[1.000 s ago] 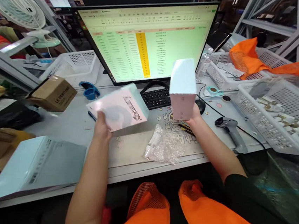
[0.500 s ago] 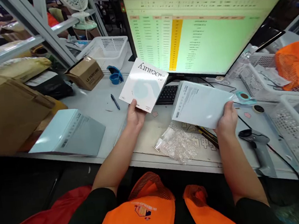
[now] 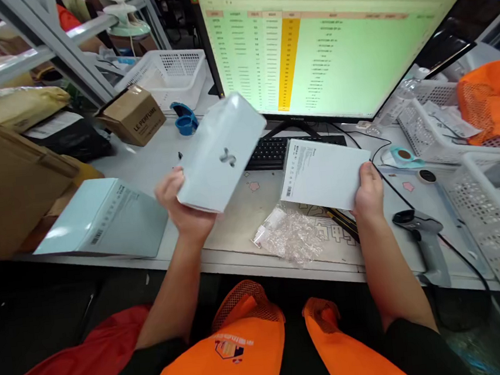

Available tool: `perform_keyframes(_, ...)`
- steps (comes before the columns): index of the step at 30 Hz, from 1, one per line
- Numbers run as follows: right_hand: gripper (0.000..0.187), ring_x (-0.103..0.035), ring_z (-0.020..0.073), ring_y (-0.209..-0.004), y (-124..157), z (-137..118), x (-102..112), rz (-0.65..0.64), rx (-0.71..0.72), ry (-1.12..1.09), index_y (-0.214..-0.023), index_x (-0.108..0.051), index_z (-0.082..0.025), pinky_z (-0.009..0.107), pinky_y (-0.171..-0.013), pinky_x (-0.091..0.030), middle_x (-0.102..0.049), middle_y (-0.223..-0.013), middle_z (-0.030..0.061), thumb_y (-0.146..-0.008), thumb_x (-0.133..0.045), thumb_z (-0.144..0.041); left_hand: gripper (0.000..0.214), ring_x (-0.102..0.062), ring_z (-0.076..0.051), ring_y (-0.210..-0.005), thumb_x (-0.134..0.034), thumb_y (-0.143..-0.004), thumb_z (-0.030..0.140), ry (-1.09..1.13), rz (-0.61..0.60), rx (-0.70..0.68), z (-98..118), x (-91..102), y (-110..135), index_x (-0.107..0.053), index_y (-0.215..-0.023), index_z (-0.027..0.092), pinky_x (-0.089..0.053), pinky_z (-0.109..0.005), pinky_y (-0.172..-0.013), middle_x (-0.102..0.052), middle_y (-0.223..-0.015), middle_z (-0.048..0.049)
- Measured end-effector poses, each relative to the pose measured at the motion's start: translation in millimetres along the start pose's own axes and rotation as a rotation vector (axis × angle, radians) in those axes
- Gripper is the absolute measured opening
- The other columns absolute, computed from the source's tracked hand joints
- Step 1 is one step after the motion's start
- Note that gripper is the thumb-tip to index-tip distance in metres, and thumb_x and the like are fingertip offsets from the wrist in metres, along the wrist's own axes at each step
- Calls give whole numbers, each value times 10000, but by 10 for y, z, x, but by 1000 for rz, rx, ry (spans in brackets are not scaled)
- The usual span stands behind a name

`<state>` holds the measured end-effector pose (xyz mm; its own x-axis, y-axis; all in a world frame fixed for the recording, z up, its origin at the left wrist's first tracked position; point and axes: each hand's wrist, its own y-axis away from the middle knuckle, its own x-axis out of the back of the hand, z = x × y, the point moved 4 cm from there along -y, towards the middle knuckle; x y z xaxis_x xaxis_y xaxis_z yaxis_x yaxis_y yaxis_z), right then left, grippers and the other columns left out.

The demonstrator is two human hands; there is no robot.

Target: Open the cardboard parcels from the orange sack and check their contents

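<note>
My left hand [image 3: 185, 208] is closed around the lower end of a pale blue box [image 3: 224, 154], tilted up so that a side with a dark emblem shows. On the right, my right hand [image 3: 369, 191] grips the edge of another pale box [image 3: 323, 171], whose printed face with a barcode is turned upward. A third pale blue box [image 3: 123, 223] rests at the table's left front edge. Crumpled clear plastic wrap [image 3: 292, 236] lies between my arms, beside a black and yellow cutter [image 3: 342, 223].
A monitor [image 3: 343, 49] stands behind a keyboard [image 3: 267, 153]. Brown cartons [image 3: 137, 119], a blue lidded container [image 3: 186, 123] and a white basket [image 3: 182, 79] are at left. At right are a barcode scanner [image 3: 425, 241], tape roll [image 3: 427, 176] and white baskets [image 3: 497, 228].
The left box has turned from its white lettered face to the side with the emblem, and my left hand moved left. The right box shifted slightly left and lies flatter.
</note>
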<state>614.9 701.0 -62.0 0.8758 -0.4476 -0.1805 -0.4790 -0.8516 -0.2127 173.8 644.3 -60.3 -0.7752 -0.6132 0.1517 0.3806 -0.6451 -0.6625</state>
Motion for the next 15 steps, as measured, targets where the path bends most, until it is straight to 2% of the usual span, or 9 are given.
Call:
perform_keyframes(2,677,-747,240,-1029,-40,14,20,-2,-24,12,-1116,-719,-188,441,-969,-626,-769,-1078,78,-829,-716,-801,670,-496,-372,-1481,-961,-675,340,-229,-46,-269,5,326,321,-595,-1235,322,-91,-638,-1396,-513,-1414,-79)
perform_keyframes(3,686,-749,250,-1023,-50,20,22,-17,-47,29,-1106,-723,-188,445,-940,-634,-771,-1069,85,-813,-726,-809,576,-528,-368,-1440,-922,-697,276,-326,-81,-357,-20,456,491,-628,-1188,333,-84,-666,-1389,-535,-1352,-65)
perform_keyframes(4,691,-750,260,-1019,-50,29,16,-45,-75,52,-1098,-728,-186,446,-913,-640,-773,-1053,90,-801,-735,-810,517,-536,-363,-1427,-886,-711,230,-397,-134,-378,-65,559,646,-652,-1158,343,-100,-683,-1381,-549,-1315,-58)
perform_keyframes(7,672,-744,266,-1038,3,71,-34,-167,-163,110,-1102,-737,-163,421,-917,-630,-778,-1030,98,-797,-771,-761,442,-447,-395,-1525,-806,-751,177,-501,-282,-258,-181,745,1000,-691,-1148,333,-225,-714,-1337,-564,-1374,-92)
perform_keyframes(11,679,-733,252,-1053,126,161,-104,-260,-225,170,-1118,-755,-130,393,-994,-595,-788,-1078,116,-791,-805,-724,499,-213,-442,-1673,-727,-799,112,-489,-395,-117,-134,896,1283,-692,-1255,312,-215,-756,-1314,-435,-1651,-129)
perform_keyframes(13,713,-739,262,-1023,166,214,-125,-246,-266,185,-1112,-763,-130,409,-963,-611,-788,-1079,122,-740,-840,-734,490,-198,-444,-1678,-754,-791,150,-496,-289,-73,-88,1092,1329,-689,-1247,316,-185,-752,-1327,-430,-1668,-119)
perform_keyframes(15,742,-744,279,-988,186,250,-138,-206,-300,191,-1088,-769,-135,423,-891,-635,-785,-1055,124,-668,-883,-736,610,-114,-454,-1692,-825,-739,263,-533,-36,1,-76,1393,1286,-631,-1316,309,-103,-736,-1350,-348,-1714,-126)
